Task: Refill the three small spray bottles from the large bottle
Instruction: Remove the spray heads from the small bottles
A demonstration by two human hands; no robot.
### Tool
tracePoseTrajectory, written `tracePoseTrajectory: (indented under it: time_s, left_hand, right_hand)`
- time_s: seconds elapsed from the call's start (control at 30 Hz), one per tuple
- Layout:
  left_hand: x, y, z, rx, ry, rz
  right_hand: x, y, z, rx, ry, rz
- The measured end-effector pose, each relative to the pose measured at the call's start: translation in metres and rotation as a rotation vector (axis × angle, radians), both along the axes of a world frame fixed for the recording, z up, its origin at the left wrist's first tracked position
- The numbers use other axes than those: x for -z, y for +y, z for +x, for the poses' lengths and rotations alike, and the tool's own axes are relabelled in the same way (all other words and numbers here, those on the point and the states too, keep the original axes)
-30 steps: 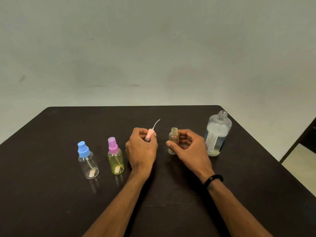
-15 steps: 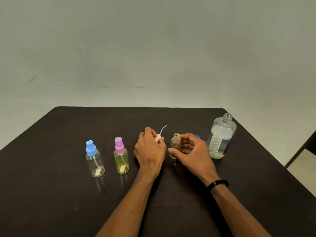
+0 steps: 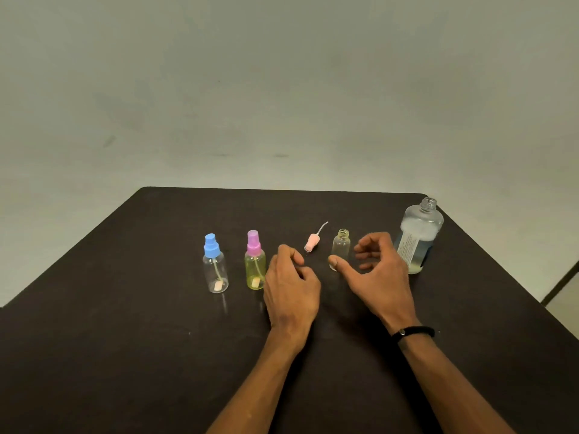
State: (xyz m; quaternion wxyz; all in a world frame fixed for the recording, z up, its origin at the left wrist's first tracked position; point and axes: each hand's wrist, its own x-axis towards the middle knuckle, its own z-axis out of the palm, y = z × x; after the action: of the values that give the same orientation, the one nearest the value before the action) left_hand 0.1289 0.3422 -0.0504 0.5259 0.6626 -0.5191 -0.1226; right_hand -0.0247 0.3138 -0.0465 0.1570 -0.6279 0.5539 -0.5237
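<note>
Open small bottle: the small clear uncapped spray bottle [image 3: 341, 247] stands upright on the dark table [image 3: 125, 308], its threaded neck up and long axis vertical.
Right hand: the right hand [image 3: 380, 272] is just beside that bottle, thumb tip in front of its base, curled fingers [image 3: 368, 245] to its right; whether the thumb touches it I cannot tell. The fingers are loose, grasping nothing.
Pink spray cap: the pale pink spray cap with a thin white dip tube [image 3: 313, 241] lies on its side on the table left of the open bottle, tube slanting up and to the right, away from the person.
Left hand: the left hand [image 3: 293, 291] rests in front of the cap, apart from it, fingers loosely curled and holding nothing.
Capped bottles: the yellow-tinted bottle with a purple cap [image 3: 255, 261] stands just left of the left hand; the clear bottle with a blue cap [image 3: 214, 264] stands further left.
Large bottle: the large clear bottle with a white label [image 3: 418, 236] stands uncapped behind the right hand, partly filled.
Wrist: a black band [image 3: 413, 332] circles the right wrist.
</note>
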Motion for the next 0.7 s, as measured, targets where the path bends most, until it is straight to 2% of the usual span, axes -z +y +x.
tracePoseTrajectory:
  time_s: [0.13, 0.2, 0.43, 0.57, 0.7]
  left_hand:
    - [-0.001, 0.035, 0.013, -0.058, 0.196, -0.018]
    - [-0.001, 0.050, 0.020, -0.102, 0.294, -0.038]
    - [0.001, 0.077, 0.040, -0.178, 0.552, -0.106]
    - [0.003, 0.080, 0.044, -0.169, 0.593, -0.098]
    - [0.005, 0.079, 0.044, -0.127, 0.606, -0.094]
  right_hand:
    - [-0.002, 0.024, 0.016, 0.064, 0.003, -0.290]
    - [-0.004, 0.032, 0.032, 0.002, -0.005, -0.330]
    - [0.000, 0.027, 0.104, -0.356, 0.031, -0.107]
    - [0.001, 0.016, 0.124, -0.432, 0.044, 0.031]
    - [0.002, 0.008, 0.129, -0.430, -0.066, 0.097]
